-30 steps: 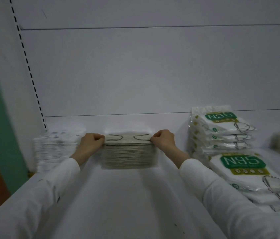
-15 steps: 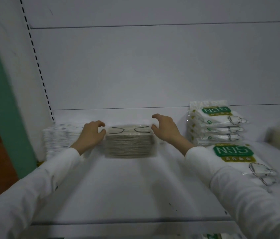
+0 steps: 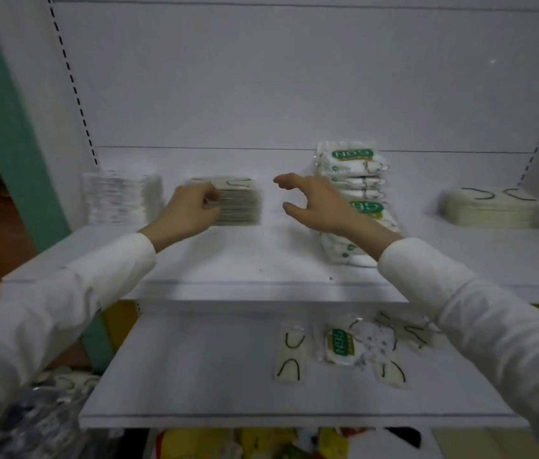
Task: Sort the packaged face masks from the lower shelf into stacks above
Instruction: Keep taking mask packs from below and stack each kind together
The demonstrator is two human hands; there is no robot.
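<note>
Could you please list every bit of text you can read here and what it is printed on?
"N95": green label on the loose pack, lower shelf, turned sideways.
"95": green label on the front stack, partly hidden.
Too blurred to read: the label on the rear stack, and all small print.

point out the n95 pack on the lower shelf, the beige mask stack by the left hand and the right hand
N95 pack [image 3: 338, 344]: head view, its green label.
beige mask stack [image 3: 241, 203]: head view, its layered front side.
right hand [image 3: 318, 206]: head view, middle of the hand.
</note>
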